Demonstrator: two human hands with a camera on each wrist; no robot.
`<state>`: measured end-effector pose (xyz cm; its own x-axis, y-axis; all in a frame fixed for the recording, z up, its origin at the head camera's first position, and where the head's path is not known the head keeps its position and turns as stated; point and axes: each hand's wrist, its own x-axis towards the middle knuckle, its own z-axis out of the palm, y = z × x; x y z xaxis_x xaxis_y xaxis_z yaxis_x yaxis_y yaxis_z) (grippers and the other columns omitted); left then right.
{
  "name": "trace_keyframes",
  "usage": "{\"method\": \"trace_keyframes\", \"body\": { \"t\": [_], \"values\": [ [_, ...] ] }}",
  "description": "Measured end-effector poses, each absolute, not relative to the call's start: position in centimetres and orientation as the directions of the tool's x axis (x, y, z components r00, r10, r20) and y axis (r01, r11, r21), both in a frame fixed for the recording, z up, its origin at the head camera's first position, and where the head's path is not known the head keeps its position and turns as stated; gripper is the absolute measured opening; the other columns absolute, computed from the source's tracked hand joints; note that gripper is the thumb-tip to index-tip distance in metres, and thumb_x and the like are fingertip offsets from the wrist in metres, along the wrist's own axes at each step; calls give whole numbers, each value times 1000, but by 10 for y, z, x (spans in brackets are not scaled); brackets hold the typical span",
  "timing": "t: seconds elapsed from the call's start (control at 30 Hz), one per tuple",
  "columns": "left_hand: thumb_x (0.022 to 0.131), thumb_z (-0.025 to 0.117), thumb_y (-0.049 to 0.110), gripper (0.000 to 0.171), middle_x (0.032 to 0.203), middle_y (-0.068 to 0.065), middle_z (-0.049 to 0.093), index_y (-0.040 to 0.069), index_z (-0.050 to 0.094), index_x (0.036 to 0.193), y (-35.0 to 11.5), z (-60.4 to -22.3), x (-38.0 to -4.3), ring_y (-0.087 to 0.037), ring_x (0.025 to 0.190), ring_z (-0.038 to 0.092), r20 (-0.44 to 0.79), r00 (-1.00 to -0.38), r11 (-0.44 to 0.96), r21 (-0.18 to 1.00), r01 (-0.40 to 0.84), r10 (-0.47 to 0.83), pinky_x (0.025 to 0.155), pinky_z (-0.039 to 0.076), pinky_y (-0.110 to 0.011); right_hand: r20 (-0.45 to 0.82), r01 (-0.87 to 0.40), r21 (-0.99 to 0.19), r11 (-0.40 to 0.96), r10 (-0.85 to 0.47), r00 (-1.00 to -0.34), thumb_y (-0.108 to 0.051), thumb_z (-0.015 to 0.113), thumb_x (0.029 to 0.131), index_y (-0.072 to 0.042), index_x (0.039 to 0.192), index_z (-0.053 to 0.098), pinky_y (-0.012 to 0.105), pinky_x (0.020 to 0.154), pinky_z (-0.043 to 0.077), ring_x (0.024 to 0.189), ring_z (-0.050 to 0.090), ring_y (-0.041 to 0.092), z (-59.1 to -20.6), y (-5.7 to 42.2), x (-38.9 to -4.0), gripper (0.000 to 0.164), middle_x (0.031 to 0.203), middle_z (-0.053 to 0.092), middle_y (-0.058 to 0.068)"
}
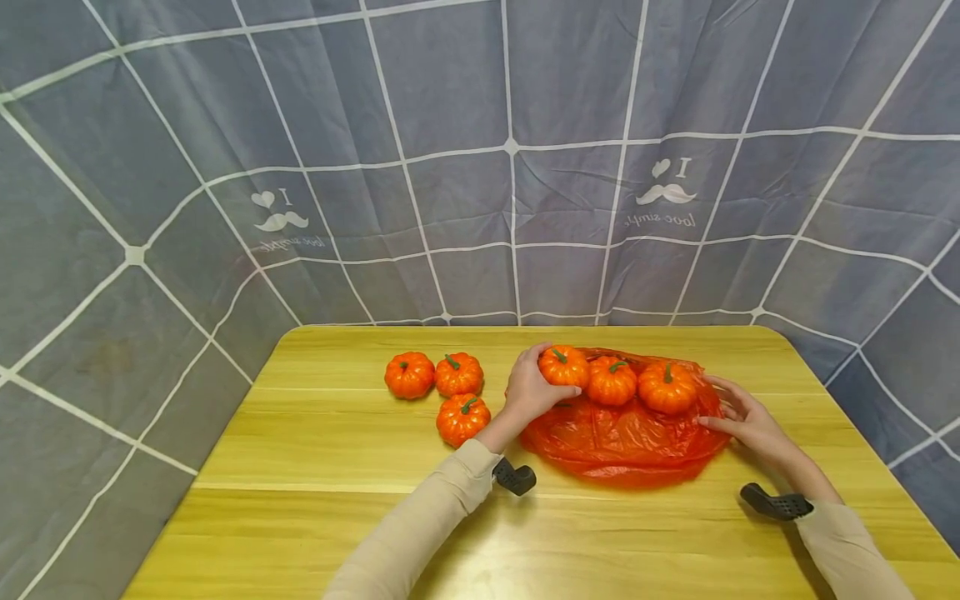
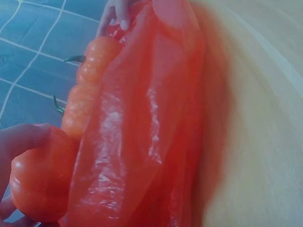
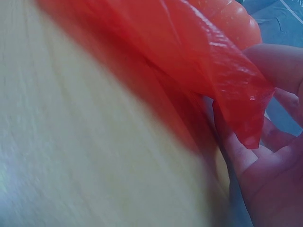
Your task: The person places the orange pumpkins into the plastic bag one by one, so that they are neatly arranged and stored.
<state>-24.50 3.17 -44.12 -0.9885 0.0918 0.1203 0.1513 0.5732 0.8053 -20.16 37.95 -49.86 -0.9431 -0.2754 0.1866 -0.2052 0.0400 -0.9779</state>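
Observation:
A thin red plastic bag (image 1: pixel 622 454) lies spread on the table, with small orange pumpkins in a row at its far side. My left hand (image 1: pixel 531 385) grips the leftmost pumpkin (image 1: pixel 564 367), thumb on the near side and fingers behind; the left wrist view shows this pumpkin (image 2: pixel 45 177) close up. Beside it sit a middle pumpkin (image 1: pixel 611 381) and a right pumpkin (image 1: pixel 667 387), stems up. At the bag's right end my right hand (image 1: pixel 753 423) pinches the plastic, and the right wrist view shows the bag's edge (image 3: pixel 241 104) between thumb and fingers.
Left of the bag, three more pumpkins stand grouped on the wooden table (image 1: pixel 315 483): one at the far left (image 1: pixel 409 375), one beside it (image 1: pixel 459 375), and a nearer one (image 1: pixel 462 419) close to my left forearm. A grey checked curtain (image 1: pixel 450 208) hangs behind the table.

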Motion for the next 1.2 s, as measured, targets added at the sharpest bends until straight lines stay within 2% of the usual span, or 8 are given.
{"method": "trace_keyframes", "body": {
  "t": [0.27, 0.8, 1.2],
  "values": [
    [63, 90, 30, 81, 122, -14, 51, 12, 54, 134, 29, -448, -248, -32, 109, 57, 132, -989, 594, 792, 142, 61, 82, 52, -44, 197, -212, -977, 19, -288, -937, 14, 55, 87, -10, 142, 40, 16, 78, 53, 103, 61, -5, -500, 379, -202, 62, 119, 59, -20],
    [65, 88, 25, 80, 127, -14, 55, 7, 52, 134, 28, -461, -250, -30, 116, 55, 162, -985, 603, 780, 169, 66, 98, 47, -43, 195, -217, -975, 50, -279, -940, 14, 56, 87, -10, 142, 40, 14, 78, 53, 103, 61, -6, -502, 380, -202, 62, 118, 59, -21],
    [66, 88, 24, 76, 129, -13, 58, 6, 53, 130, 27, -466, -250, -29, 119, 54, 159, -984, 618, 767, 173, 78, 99, 46, -41, 180, -203, -977, 57, -276, -944, 13, 57, 87, -11, 142, 39, 16, 77, 53, 102, 61, -5, -503, 381, -202, 62, 118, 59, -20]
  ]
}}
